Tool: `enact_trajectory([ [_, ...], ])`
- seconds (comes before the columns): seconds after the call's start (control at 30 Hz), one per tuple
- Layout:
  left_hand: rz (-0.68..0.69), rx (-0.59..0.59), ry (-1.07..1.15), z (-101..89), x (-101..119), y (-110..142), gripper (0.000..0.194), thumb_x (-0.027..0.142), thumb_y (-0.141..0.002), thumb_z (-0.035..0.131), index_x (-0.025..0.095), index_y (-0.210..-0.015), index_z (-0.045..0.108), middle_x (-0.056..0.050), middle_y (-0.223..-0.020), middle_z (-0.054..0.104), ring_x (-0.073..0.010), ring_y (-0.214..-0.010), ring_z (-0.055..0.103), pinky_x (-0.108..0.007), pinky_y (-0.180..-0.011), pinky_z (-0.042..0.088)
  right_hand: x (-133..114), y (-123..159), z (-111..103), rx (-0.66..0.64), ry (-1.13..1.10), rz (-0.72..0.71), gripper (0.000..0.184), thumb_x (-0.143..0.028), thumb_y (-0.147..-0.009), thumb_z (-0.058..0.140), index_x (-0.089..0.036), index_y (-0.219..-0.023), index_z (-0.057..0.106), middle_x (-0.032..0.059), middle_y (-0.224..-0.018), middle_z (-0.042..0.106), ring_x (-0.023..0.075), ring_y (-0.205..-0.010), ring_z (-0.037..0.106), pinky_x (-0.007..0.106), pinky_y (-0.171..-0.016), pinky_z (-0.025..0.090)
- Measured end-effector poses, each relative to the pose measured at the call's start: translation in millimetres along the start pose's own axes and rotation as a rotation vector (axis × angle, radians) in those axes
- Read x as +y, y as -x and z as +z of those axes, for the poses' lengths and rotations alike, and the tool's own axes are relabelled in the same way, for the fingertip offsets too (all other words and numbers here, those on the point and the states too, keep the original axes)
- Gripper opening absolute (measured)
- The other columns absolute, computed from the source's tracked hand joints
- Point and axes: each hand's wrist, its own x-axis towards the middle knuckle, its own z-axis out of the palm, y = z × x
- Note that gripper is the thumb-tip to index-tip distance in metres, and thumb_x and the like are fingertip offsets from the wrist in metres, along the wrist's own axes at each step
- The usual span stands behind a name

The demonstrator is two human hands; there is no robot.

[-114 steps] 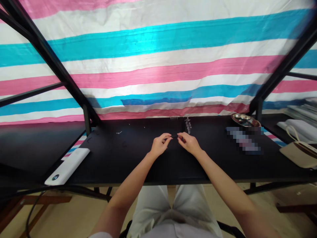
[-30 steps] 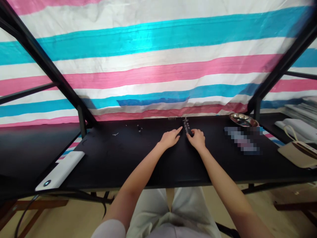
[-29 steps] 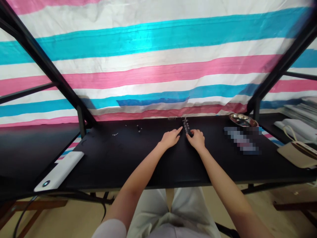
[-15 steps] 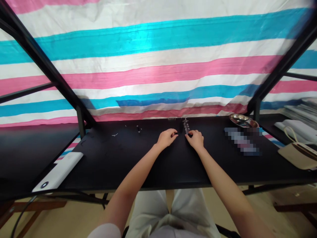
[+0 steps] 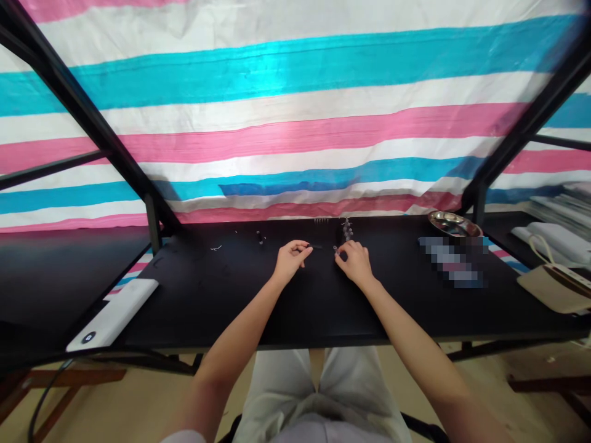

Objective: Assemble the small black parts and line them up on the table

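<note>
Near the front edge of the black table (image 5: 221, 307), a white device (image 5: 113, 314) is set at the left. A dark rod (image 5: 317, 247) is pinched in the left hand (image 5: 289, 263), its free end pointed toward the right hand (image 5: 356, 262). By that hand's thumb and finger a small greyish piece (image 5: 335, 249) is gripped, separated from the rod by a gap. Just beyond the right hand, a cluster of similar pieces (image 5: 348, 230) is seen. Farther right, a metal dish (image 5: 455, 224) is placed. The background is filled by a striped sheet (image 5: 295, 126).
</note>
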Motion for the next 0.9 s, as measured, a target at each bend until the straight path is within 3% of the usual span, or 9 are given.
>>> enact_trajectory([
  [0.17,-0.021,-0.037,0.046,4.7,1.8,4.3,0.035,0.04,-0.064,0.069,0.014,-0.085,0.061,0.003,-0.064,0.056,-0.0038,-0.038,0.047,-0.016,-0.035,0.032,-16.0,2.5,-3.9,0.011,-0.004,-0.119,0.011,-0.027,-0.08,0.05,-0.019,-0.076,0.056,0.0046,-0.086,0.057,0.0191,-0.085,0.048,0.03,-0.07,0.028],
  [0.43,0.0,-0.068,0.029,7.4,0.9,7.9,0.034,0.039,-0.066,0.068,0.014,-0.086,0.06,0.002,-0.065,0.056,-0.0033,-0.038,0.047,-0.016,-0.037,0.035,-19.2,3.5,-6.7,-0.028,0.011,-0.138,0.01,-0.026,-0.081,0.049,-0.019,-0.077,0.056,0.0058,-0.087,0.058,0.0197,-0.084,0.048,0.031,-0.07,0.028],
  [0.9,0.171,-0.073,-0.203,10.1,3.3,14.7,0.03,0.038,-0.072,0.061,0.015,-0.091,0.061,0.003,-0.063,0.054,-0.003,-0.042,0.042,-0.016,-0.042,0.036,-21.2,4.7,-8.8,-0.055,0.09,-0.201,0.008,-0.023,-0.08,0.049,-0.018,-0.077,0.055,0.0062,-0.085,0.057,0.0198,-0.082,0.047,0.031,-0.07,0.028],
])
